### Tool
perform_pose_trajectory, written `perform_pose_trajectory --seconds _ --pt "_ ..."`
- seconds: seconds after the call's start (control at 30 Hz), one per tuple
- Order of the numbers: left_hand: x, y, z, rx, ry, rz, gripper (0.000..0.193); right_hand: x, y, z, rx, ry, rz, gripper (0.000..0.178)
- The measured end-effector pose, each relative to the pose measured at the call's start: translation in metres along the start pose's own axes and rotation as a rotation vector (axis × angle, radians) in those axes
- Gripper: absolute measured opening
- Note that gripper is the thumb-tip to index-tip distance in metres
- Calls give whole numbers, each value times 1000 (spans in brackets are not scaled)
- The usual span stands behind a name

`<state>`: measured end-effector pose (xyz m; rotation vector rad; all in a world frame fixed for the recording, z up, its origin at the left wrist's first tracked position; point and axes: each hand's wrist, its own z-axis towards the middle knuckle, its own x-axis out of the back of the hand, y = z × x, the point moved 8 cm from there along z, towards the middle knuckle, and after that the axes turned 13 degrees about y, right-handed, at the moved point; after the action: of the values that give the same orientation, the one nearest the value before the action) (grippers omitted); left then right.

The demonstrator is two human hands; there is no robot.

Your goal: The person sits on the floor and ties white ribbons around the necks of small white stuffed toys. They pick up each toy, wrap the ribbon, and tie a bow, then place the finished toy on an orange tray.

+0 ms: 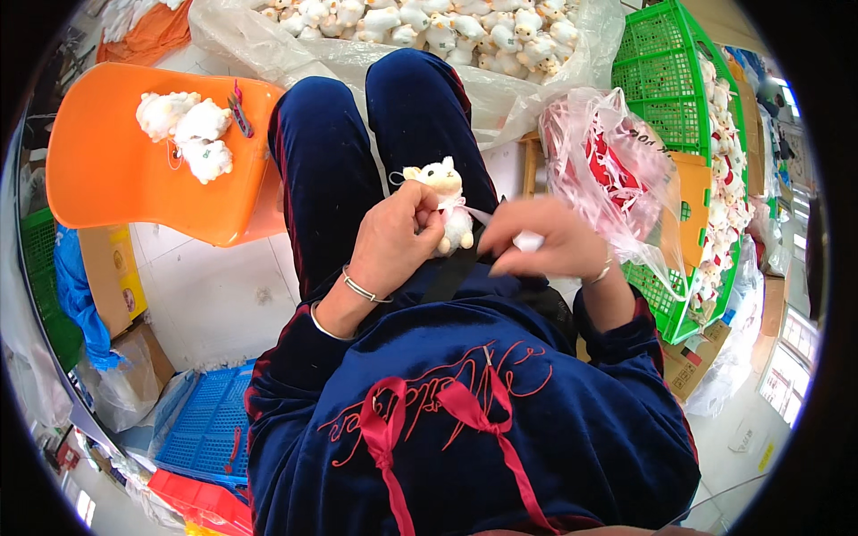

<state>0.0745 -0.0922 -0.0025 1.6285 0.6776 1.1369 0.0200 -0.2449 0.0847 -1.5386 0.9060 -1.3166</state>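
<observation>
A small white and cream plush toy animal [455, 230] sits upright on my lap, facing up, with a thin loop at its head. At its neck is a pale pink ribbon [480, 215]. My left hand [399, 230] is closed in a pinch against the toy's neck and side; the fingertips partly hide what they grip. From the neck the ribbon stretches across to my right hand [552, 239], which is blurred by motion, fingers bent round the ribbon. A small white piece [528, 240] shows between its thumb and fingers, perhaps the ribbon's end.
On my left, an orange chair [107, 192] holds several white plush toys [201, 123] and thread snips [239, 114]. Ahead lies a clear plastic bag [241, 40] of plush toys. To the right are a bag of pink and red ribbons [608, 165] and green crates [657, 67].
</observation>
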Motion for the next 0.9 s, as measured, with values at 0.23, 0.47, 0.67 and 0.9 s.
perform_pose_trajectory --seconds 0.23,0.47,0.67,0.9 --pt "5 4 1 73 35 -70 13 142 29 -16 -245 1040 161 29" --pt "0 2 2 70 -26 -3 12 -12 70 9 -629 218 -12 19" --pt "-4 0 1 65 -53 -59 13 -27 80 6 -682 210 204 14" --pt "0 2 0 21 -4 -102 12 -27 82 7 -708 216 281 12"
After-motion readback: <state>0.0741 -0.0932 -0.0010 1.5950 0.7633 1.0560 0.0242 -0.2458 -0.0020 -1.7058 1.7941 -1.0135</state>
